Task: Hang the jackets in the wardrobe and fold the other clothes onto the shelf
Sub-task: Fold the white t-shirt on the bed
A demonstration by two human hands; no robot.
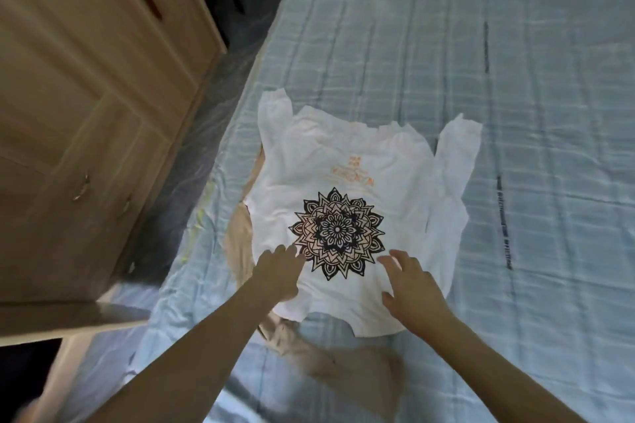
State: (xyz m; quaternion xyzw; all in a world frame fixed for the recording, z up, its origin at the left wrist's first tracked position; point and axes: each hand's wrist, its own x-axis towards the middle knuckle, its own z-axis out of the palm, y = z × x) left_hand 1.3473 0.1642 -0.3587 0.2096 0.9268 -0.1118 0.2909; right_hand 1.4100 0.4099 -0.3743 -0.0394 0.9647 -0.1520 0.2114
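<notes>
White T-shirt (347,168) flat on bed (515,79), left hand (280,273) and right hand (410,285) fingers spread, pressing it

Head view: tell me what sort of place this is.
Most likely a bedroom. A bed with a pale blue checked cover fills the view, a wooden wardrobe stands beside it, and a white T-shirt lies spread on the cover.

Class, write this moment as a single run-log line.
stage: folding | item: white T-shirt spread flat on bed, over beige garment | left hand: open on shirt | right hand: open on shirt
</notes>
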